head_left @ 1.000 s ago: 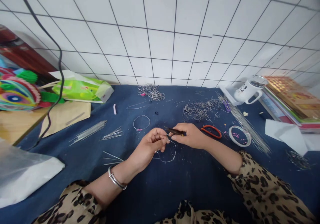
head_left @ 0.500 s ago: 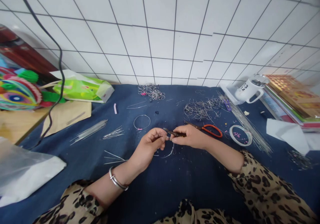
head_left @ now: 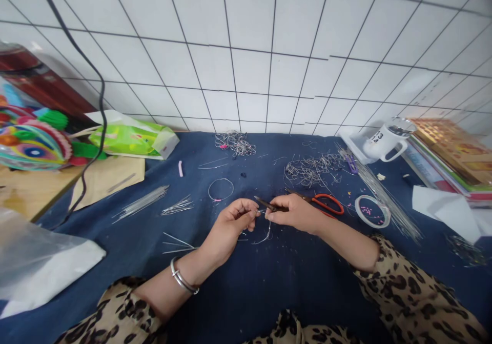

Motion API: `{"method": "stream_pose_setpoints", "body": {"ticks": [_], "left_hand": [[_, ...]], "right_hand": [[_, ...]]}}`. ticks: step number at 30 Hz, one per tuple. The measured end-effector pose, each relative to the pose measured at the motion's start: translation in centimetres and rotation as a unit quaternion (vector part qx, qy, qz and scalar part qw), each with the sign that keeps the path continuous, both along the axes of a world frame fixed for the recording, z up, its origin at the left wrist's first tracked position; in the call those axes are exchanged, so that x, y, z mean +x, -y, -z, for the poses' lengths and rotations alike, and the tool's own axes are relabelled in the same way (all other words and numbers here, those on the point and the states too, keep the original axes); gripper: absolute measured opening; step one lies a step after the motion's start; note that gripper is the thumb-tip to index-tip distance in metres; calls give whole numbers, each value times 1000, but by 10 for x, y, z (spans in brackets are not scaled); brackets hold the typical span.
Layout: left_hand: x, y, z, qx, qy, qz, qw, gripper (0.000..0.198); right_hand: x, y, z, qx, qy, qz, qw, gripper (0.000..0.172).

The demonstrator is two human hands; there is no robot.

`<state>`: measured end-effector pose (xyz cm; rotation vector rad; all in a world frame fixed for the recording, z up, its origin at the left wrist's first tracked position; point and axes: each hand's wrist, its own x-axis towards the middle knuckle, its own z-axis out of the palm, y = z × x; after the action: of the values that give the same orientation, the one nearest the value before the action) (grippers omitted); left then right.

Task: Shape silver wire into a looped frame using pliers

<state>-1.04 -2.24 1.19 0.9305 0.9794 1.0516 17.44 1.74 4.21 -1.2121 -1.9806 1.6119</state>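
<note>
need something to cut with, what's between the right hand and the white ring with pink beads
Orange-handled scissors lie on the blue cloth between the right hand and the white ring, as the head view shows.

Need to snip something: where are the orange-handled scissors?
In the head view, right of centre on the blue cloth, the orange-handled scissors lie behind the right hand, left of the white ring.

I see the left hand pinching a curved wire, the right hand just beside it gripping dark pliers pointed at the left fingertips. Orange-handled scissors lie just behind the right hand, a wire ring beyond the left.
</note>
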Motion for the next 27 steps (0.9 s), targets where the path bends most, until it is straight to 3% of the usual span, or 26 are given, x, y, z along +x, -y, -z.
{"method": "stream_pose_setpoints", "body": {"ticks": [7,12,27], "left_hand": [[-1,0,0,-7,0,15,1000,9],[0,0,1,5,4,17,1000,9],[0,0,3,17,-21,32,999,9]], "right_hand": [[-2,2,3,141,70,52,986,14],[-5,4,1,173,49,29,983,16],[-3,2,0,104,23,11,994,16]]}}
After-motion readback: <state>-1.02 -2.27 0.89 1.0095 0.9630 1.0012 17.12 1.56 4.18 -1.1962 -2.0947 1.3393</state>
